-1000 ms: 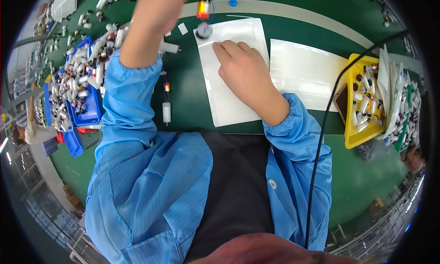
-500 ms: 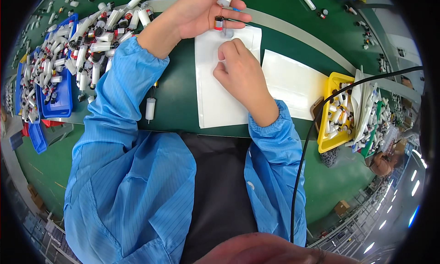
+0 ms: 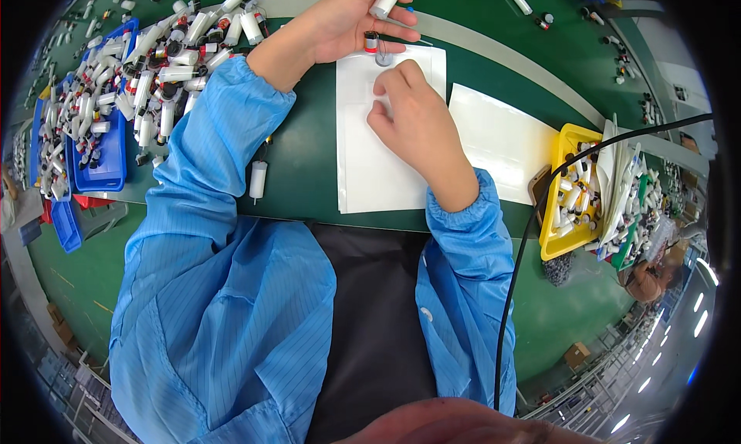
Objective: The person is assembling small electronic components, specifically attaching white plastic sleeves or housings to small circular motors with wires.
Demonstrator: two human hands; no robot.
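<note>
My left hand (image 3: 343, 26) is raised at the top middle, its thumb side closed on a white cylinder (image 3: 387, 2) while the other fingers stretch out. Below those fingers is a small red and black cap (image 3: 371, 43). A small clear round piece (image 3: 384, 59) sits just beneath, near the upper edge of a white sheet (image 3: 359, 151). My right hand (image 3: 417, 112) is over the sheet with its fingers curled into a pinch, close to the clear piece. Whatever its fingertips hold, if anything, is hidden. Another white cylinder (image 3: 258, 179) lies on the table beside my left sleeve.
A heap of white cylinders with red and black caps (image 3: 166, 81) spreads at the left around a blue tray (image 3: 100, 183). On the right are a second white sheet (image 3: 498, 139), a yellow tray (image 3: 549, 239) of similar parts and a black cable (image 3: 515, 282).
The white cylinder in my left hand has come slightly lower and more of it shows. My right hand keeps its pinched shape over the sheet. The whole view has shifted a little.
</note>
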